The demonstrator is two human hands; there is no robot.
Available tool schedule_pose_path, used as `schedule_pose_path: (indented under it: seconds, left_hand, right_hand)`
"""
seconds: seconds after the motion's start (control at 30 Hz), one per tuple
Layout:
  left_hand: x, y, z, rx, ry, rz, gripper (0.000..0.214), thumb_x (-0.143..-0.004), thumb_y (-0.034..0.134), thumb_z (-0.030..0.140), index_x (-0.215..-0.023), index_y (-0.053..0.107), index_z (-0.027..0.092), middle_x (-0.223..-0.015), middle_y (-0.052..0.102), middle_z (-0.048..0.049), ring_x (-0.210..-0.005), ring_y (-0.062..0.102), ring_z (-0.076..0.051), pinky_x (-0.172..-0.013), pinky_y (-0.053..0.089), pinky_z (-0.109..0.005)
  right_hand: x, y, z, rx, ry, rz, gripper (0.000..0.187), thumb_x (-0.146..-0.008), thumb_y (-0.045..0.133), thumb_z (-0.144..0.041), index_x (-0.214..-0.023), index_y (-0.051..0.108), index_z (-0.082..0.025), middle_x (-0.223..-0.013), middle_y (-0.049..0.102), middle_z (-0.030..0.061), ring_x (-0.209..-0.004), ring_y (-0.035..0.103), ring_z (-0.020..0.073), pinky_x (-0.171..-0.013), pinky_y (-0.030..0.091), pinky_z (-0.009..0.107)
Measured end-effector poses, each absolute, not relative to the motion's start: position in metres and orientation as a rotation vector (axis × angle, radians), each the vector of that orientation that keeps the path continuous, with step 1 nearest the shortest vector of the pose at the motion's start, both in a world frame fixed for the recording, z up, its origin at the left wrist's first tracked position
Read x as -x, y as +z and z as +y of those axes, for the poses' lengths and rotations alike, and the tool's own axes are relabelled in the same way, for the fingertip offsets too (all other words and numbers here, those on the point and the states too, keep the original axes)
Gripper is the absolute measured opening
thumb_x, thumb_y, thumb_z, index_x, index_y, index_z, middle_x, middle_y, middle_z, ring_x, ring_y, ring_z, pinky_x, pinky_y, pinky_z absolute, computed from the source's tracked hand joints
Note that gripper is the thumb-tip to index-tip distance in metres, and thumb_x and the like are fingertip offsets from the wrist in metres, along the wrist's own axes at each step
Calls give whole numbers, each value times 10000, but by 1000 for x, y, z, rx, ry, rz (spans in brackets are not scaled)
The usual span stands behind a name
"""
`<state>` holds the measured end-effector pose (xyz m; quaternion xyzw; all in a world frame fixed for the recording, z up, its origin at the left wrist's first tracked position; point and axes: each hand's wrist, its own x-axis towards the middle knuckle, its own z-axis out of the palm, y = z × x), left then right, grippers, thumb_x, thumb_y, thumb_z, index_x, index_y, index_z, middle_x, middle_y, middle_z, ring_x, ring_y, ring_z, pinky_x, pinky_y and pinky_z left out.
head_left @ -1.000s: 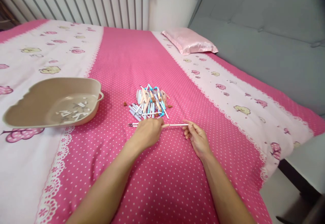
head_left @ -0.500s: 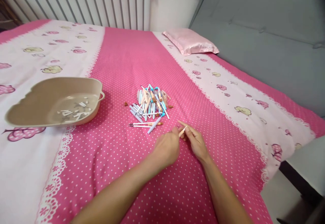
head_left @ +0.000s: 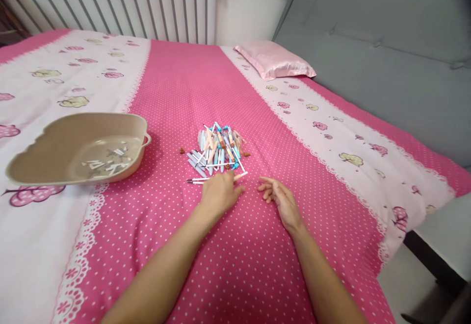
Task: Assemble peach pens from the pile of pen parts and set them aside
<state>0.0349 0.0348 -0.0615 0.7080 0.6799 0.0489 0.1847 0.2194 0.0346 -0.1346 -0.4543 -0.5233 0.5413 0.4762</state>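
Observation:
A pile of pens and pen parts (head_left: pixel 218 148) in blue, peach and lilac lies on the pink dotted bedspread (head_left: pixel 191 88). My left hand (head_left: pixel 220 191) rests at the pile's near edge, fingers closed around a peach pen (head_left: pixel 241 175) whose end sticks out to the right. Two thin refills (head_left: pixel 195 181) lie just left of that hand. My right hand (head_left: pixel 278 198) lies on the bedspread a little to the right, fingers loosely spread, holding nothing.
A beige plastic basin (head_left: pixel 79 145) with small white bits in it sits on the bed at the left. A pink satin pillow (head_left: pixel 274 59) lies at the far right, next to a grey sofa back (head_left: pixel 382 44). A radiator (head_left: pixel 121 0) stands behind the bed.
A second ago both hands held a thin pen between them, then drew together. Now my left hand is back at the pile with a peach pen and my right hand is empty.

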Motion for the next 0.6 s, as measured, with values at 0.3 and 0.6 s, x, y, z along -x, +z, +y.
schedule_pose_path:
  seconds: [0.3,0.6]
  left_hand:
    - [-20,-66,45,-1965,-2,2193,271,-857,437,277,-1002,640,171,-897,689,-165,-846,656,-338,-671,496,-411]
    - [-16,-67,46,-2019,-52,2132,242,-821,457,182,-922,672,136,-848,694,-178,-851,661,-337,-682,501,-403]
  right_hand:
    - [-220,-137,37,1170,1263,-1354,399,-869,458,-486,-1024,638,-165,-853,633,60,-655,513,114,-589,404,238]
    - [-220,-136,36,1185,1248,-1363,412,-865,459,-498,-988,651,-155,-841,640,67,-648,517,111,-585,407,238]
